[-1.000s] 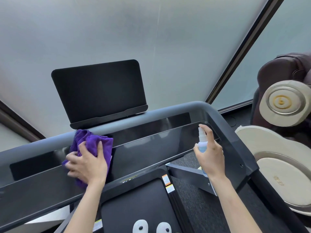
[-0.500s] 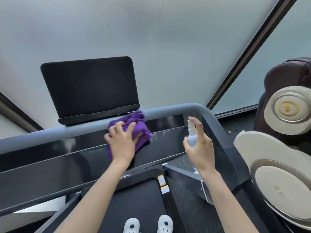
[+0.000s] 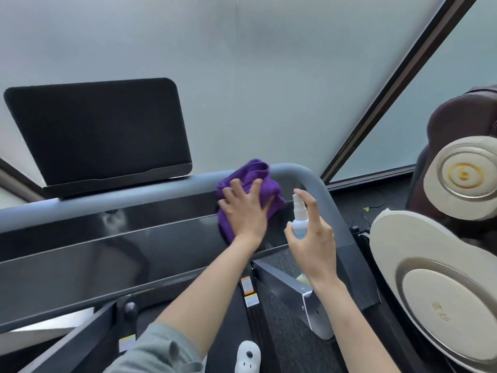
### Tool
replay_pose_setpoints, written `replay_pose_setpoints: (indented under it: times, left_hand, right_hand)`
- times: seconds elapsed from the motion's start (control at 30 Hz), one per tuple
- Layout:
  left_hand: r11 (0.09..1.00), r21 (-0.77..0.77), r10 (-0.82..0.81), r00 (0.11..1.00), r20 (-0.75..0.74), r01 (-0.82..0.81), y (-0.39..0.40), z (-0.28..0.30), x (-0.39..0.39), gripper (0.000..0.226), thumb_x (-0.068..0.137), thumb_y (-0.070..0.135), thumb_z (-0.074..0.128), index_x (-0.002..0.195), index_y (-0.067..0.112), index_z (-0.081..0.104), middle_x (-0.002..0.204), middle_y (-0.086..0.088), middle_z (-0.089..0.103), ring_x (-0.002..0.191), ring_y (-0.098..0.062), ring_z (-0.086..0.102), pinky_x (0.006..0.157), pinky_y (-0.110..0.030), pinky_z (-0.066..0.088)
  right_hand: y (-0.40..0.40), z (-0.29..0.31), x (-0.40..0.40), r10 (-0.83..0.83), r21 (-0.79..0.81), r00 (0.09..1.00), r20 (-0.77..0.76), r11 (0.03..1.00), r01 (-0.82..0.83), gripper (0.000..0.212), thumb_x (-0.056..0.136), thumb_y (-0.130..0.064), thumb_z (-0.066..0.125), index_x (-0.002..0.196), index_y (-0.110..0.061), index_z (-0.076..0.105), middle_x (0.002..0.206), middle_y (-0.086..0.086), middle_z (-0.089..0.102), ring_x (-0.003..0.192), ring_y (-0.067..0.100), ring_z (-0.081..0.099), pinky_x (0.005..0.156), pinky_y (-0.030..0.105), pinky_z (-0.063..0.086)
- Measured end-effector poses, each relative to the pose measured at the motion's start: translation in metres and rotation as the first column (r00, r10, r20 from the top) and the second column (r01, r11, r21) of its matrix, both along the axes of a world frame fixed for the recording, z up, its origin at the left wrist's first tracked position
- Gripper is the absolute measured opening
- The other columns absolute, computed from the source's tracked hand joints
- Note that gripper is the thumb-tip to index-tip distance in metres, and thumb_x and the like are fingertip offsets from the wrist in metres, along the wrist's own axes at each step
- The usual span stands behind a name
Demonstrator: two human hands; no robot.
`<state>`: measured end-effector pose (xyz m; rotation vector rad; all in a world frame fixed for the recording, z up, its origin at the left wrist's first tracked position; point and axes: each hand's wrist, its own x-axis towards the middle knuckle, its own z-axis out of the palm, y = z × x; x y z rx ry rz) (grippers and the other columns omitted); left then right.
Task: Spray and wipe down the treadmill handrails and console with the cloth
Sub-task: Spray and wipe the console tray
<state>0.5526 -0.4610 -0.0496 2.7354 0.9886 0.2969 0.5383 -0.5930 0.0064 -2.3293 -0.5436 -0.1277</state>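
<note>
My left hand [image 3: 246, 210] presses a purple cloth [image 3: 256, 175] flat against the right end of the glossy black console [image 3: 107, 246], just under the grey handrail [image 3: 134, 193]. My right hand [image 3: 313, 240] holds a small white spray bottle [image 3: 299, 214] upright beside the cloth, index finger on its nozzle. The handrail curves down at the right corner [image 3: 325, 200]. A black tablet holder [image 3: 99, 133] stands on the rail at the left.
A beige and brown massage chair [image 3: 441, 265] stands close on the right. Frosted glass [image 3: 242, 63] fills the background. The treadmill belt [image 3: 290, 343] and a white shoe [image 3: 247, 356] show below. A grey upright bracket [image 3: 295, 294] slants under my right wrist.
My left hand has swept the cloth rightward along the console, from its left part to the right end near the bottle. My right hand has kept the bottle raised in about the same place.
</note>
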Motion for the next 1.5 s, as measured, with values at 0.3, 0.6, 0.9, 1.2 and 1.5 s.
replay_pose_setpoints:
  times: [0.3, 0.6, 0.9, 1.2, 1.5]
  left_hand:
    - [0.984, -0.024, 0.178, 0.965, 0.194, -0.177, 0.076, -0.007, -0.085, 0.041, 0.084, 0.05, 0.063, 0.114, 0.022, 0.064, 0.11, -0.018, 0.048, 0.095, -0.038, 0.046, 0.072, -0.048, 0.038]
    - [0.995, 0.098, -0.031, 0.997, 0.063, 0.025, 0.001, 0.0, 0.028, 0.039, 0.091, 0.056, 0.05, 0.122, 0.033, 0.056, 0.119, -0.014, 0.048, 0.101, -0.035, 0.046, 0.078, -0.044, 0.037]
    - [0.999, 0.04, -0.034, 0.975, 0.222, 0.025, 0.055, -0.006, -0.05, 0.039, 0.082, 0.051, 0.067, 0.109, 0.023, 0.067, 0.109, -0.016, 0.051, 0.096, -0.037, 0.048, 0.077, -0.047, 0.037]
    - [0.973, -0.06, -0.225, 0.972, -0.067, 0.221, -0.039, 0.004, 0.03, 0.047, 0.086, 0.068, 0.045, 0.117, 0.034, 0.055, 0.124, -0.009, 0.041, 0.11, -0.031, 0.037, 0.086, -0.044, 0.03]
    - [0.986, -0.102, -0.136, 0.991, -0.022, 0.133, 0.041, 0.001, -0.08, 0.05, 0.084, 0.069, 0.046, 0.117, 0.034, 0.06, 0.116, -0.005, 0.047, 0.107, -0.029, 0.041, 0.085, -0.042, 0.033]
  right_hand:
    - [0.0, 0.005, 0.016, -0.008, 0.031, 1.0, -0.022, 0.999, 0.009, 0.066, 0.082, -0.006, 0.063, 0.133, -0.041, 0.037, 0.064, -0.002, 0.051, 0.059, 0.019, 0.05, 0.058, 0.034, 0.046]
    - [-0.018, -0.002, 0.019, -0.072, 0.011, 0.997, -0.028, 0.997, 0.072, 0.067, 0.082, -0.007, 0.064, 0.134, -0.041, 0.038, 0.072, -0.001, 0.056, 0.062, 0.018, 0.051, 0.058, 0.032, 0.043]
    - [-0.016, 0.003, 0.024, -0.125, 0.017, 0.992, -0.02, 0.992, 0.126, 0.067, 0.081, -0.006, 0.062, 0.134, -0.041, 0.038, 0.071, 0.0, 0.054, 0.063, 0.023, 0.05, 0.057, 0.03, 0.039]
    - [-0.058, -0.002, -0.001, -0.222, 0.031, 0.975, -0.005, 0.975, 0.222, 0.071, 0.079, -0.004, 0.066, 0.13, -0.043, 0.036, 0.085, -0.008, 0.056, 0.068, 0.023, 0.053, 0.058, 0.035, 0.047]
    - [-0.031, 0.005, -0.019, -0.179, 0.041, 0.984, -0.016, 0.983, 0.179, 0.066, 0.082, -0.005, 0.064, 0.132, -0.039, 0.038, 0.077, -0.003, 0.056, 0.066, 0.026, 0.053, 0.06, 0.034, 0.044]
